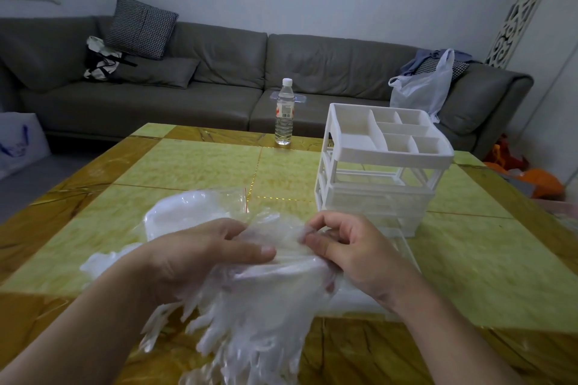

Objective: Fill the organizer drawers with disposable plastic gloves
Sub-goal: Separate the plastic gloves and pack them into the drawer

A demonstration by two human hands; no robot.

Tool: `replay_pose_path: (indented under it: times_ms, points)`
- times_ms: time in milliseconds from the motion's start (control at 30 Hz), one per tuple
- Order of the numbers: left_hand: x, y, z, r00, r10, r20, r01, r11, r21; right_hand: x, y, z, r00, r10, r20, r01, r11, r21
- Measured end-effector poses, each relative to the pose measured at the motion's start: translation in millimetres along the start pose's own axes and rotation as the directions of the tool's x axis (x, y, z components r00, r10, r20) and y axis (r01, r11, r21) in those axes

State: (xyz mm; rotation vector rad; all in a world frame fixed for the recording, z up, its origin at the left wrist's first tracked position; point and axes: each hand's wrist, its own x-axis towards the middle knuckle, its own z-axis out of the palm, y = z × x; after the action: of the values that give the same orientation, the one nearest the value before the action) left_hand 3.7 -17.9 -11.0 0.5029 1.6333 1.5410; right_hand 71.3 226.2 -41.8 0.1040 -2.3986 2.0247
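Two bare hands meet over a yellow-green stone-patterned surface (200,162), both gripping one bunch of gloves (250,316). The left hand (200,256) curls its fingers and thumb around the top of the bunch. The right hand (353,253) pinches the same crumpled top edge between thumb and bent fingers, just beside the left thumb.

The gloves are thin, see-through, milky-white plastic, wrinkled and shiny. Their many narrow finger shapes hang down from the hands in a loose fringe toward the viewer, over the near edge of the surface.

Just behind the gloves, on the far side of the left hand, lies a clear plastic bag (194,212) holding a white mass, with a thin red strip at its edge.

Behind and to the right of the gloves stands a white plastic organizer (381,175), with a divided tray on top and stacked drawers below. A pulled-out drawer (403,247) lies at its base, partly hidden by the right hand.

Farther behind the gloves, a clear water bottle (284,112) with a white cap stands near the far edge. Beyond it runs a grey sofa (219,72).
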Motion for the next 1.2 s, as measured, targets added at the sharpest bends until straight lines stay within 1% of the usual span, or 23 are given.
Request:
replay_pose_path:
  times_ms: [33, 100, 200, 267, 367, 467, 533, 633, 767, 833, 933, 1067, 1133, 1200]
  points:
    - [0.2, -0.4, 0.2, 1.0, -0.005, -0.009, 0.005, 1.0, 0.013, 0.4, 0.4, 0.3, 1.0, -0.001, 0.008, 0.001, 1.0, -0.016]
    - [2.1, -2.0, -4.1, 1.0, 0.008, -0.027, -0.009, 1.0, -0.025, 1.8, 2.3, 0.6, 1.0, 0.008, 0.003, -0.008, 1.0, -0.026]
    - [2.0, -2.5, -11.1, 0.999, 0.039, 0.016, -0.037, 0.992, -0.122, 2.7, 3.9, -0.5, 1.0, 0.025, -0.009, -0.025, 1.0, -0.007]
    - [1.0, -2.0, -11.7, 0.998, 0.044, 0.046, -0.036, 0.987, -0.157, 2.2, 3.7, -1.6, 1.0, 0.017, 0.015, -0.017, 1.0, -0.006]
    - [0.5, -4.9, -6.4, 0.998, 0.003, 0.055, 0.004, 0.992, -0.128, 0.2, 1.9, -2.7, 0.998, -0.001, 0.055, 0.001, 1.0, -0.009]
    - [3.0, -6.7, -0.9, 1.0, 0.02, 0.003, -0.02, 0.998, -0.056, -0.1, 1.0, -0.4, 0.998, -0.004, 0.062, 0.004, 1.0, 0.01]
    - [4.0, -6.9, 1.9, 0.999, 0.025, -0.022, -0.027, 0.998, -0.065, 1.9, 5.4, 1.2, 0.999, -0.005, 0.039, 0.004, 0.999, 0.037]
    - [4.1, -6.7, 7.0, 0.999, 0.033, -0.025, -0.035, 0.996, -0.084, 3.2, 10.2, 3.5, 1.0, -0.012, -0.013, 0.013, 0.998, 0.063]
    - [7.0, -7.5, 8.0, 0.998, 0.05, -0.045, -0.054, 0.994, -0.099, 0.2, 2.8, 5.4, 1.0, -0.019, 0.006, 0.019, 0.996, 0.082]
    - [8.2, -6.5, 6.6, 0.996, 0.057, -0.069, -0.063, 0.994, -0.094, -2.2, -1.2, 4.3, 0.999, -0.024, 0.027, 0.023, 0.999, 0.046]
    - [8.8, -6.1, 6.4, 0.985, 0.083, -0.152, -0.1, 0.989, -0.105, -3.4, -0.5, 2.2, 1.0, -0.018, -0.01, 0.019, 1.0, 0.011]
    - [12.2, -8.6, 6.1, 0.961, 0.144, -0.236, -0.176, 0.977, -0.123, 0.6, 5.5, 4.3, 0.992, 0.001, -0.127, 0.013, 0.993, 0.115]
    - [14.9, -9.1, 5.6, 0.946, 0.179, -0.271, -0.21, 0.973, -0.091, 3.0, 10.7, 5.8, 0.991, 0.044, -0.123, -0.015, 0.974, 0.224]
    - [16.3, -8.9, 6.0, 0.931, 0.2, -0.304, -0.233, 0.97, -0.075, 2.9, 12.2, 9.0, 0.986, 0.06, -0.153, -0.023, 0.971, 0.236]
